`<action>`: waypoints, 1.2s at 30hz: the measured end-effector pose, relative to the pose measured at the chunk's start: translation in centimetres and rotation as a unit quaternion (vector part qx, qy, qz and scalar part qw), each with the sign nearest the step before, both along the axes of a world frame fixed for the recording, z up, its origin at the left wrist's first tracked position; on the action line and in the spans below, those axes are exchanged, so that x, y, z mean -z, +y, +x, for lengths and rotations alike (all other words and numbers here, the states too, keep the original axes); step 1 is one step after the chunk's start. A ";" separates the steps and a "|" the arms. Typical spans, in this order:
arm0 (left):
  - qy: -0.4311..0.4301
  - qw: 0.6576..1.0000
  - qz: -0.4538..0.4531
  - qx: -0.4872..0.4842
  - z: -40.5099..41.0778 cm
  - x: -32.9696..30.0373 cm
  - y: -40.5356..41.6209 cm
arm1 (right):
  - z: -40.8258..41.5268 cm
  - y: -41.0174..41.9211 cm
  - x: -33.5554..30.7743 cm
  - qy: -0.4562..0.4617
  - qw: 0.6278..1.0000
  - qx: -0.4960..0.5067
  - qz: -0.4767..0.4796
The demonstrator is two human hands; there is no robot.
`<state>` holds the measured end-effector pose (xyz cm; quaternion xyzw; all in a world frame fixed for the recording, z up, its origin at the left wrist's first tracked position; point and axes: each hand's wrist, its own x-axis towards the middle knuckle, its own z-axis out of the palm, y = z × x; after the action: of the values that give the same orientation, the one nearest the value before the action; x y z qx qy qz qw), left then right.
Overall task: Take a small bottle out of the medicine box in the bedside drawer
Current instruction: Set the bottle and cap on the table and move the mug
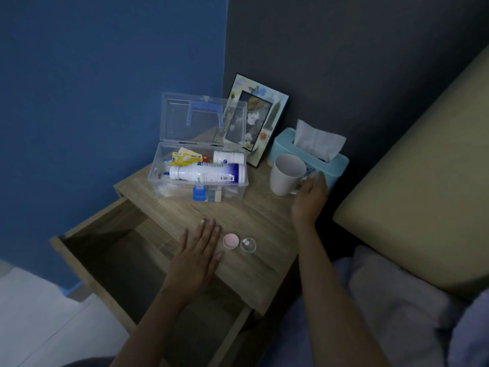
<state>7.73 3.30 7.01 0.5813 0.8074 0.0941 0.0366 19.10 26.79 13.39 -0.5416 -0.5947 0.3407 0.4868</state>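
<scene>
The clear medicine box [158,178] stands on the bedside table top with its lid raised. Inside lie a large white bottle [206,174], a smaller white bottle [228,157] and yellow packets. The drawer [111,250] below is pulled out and looks bare. A small clear bottle [248,245] stands on the table top beside its pink cap [231,241]. My left hand [197,256] lies flat and open on the table edge, just left of the cap. My right hand [310,198] grips the handle of a white mug [287,174].
A blue tissue box [333,165] stands behind the mug, and a picture frame [258,120] leans on the wall behind the box's lid. A bed with a beige headboard [423,186] lies to the right.
</scene>
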 end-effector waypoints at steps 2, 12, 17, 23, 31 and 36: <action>-0.001 1.000 0.001 -0.001 0.0 0.3 0.0 | -0.3 1.2 0.5 0.011 1.000 0.020 -0.019; -0.006 1.000 -0.018 -0.003 -0.2 0.8 0.0 | -1.1 3.4 2.4 0.022 0.994 0.051 -0.091; 0.003 1.000 -0.029 -0.002 -0.2 0.8 0.0 | -0.5 2.8 2.7 0.016 0.997 0.040 -0.060; 0.013 0.999 -0.041 -0.009 -0.2 1.2 0.1 | 1.0 1.2 3.3 0.032 0.997 0.031 -0.056; 0.001 1.000 -0.030 -0.002 0.0 0.7 0.0 | 2.4 -4.8 4.2 0.055 0.997 0.001 -0.056; 0.000 1.000 -0.030 -0.003 -0.2 0.9 0.1 | 2.3 -7.0 4.5 0.066 0.997 0.007 -0.049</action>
<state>7.53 3.40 6.14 0.5773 0.8117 0.0701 0.0542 21.42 19.82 8.86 -0.5452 -0.5402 0.4008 0.5003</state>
